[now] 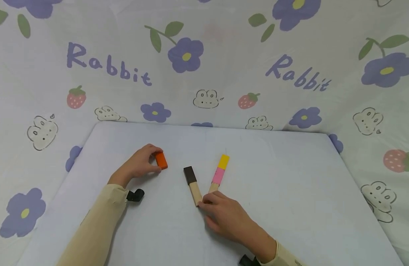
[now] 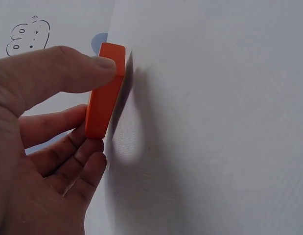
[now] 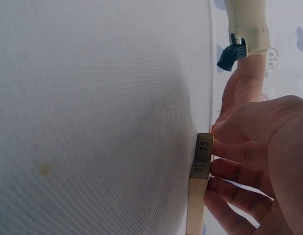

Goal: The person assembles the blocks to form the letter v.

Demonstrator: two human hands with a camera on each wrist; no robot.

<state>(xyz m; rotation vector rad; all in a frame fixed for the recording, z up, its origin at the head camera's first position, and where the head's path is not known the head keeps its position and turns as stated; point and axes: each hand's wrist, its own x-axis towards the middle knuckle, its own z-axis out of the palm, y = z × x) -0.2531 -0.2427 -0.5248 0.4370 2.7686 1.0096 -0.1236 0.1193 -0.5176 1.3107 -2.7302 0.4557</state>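
Note:
My left hand (image 1: 139,164) pinches an orange block (image 1: 161,160) between thumb and fingers at the left of the table. In the left wrist view the orange block (image 2: 106,90) stands tilted, the thumb on its upper end. My right hand (image 1: 229,218) grips the near ends of two plain wooden blocks (image 1: 195,194), which meet in a V under its fingers. A dark brown block (image 1: 190,175) continues the left arm of the V. A pink block (image 1: 218,176) and a yellow block (image 1: 223,162) extend the right arm. In the right wrist view, wooden ends (image 3: 204,147) bear printed numbers.
A white-covered table (image 1: 291,177) lies under everything. Behind it hangs a patterned cloth (image 1: 224,66) with flowers, rabbits and strawberries. Black wrist devices (image 1: 136,195) sit at both sleeves.

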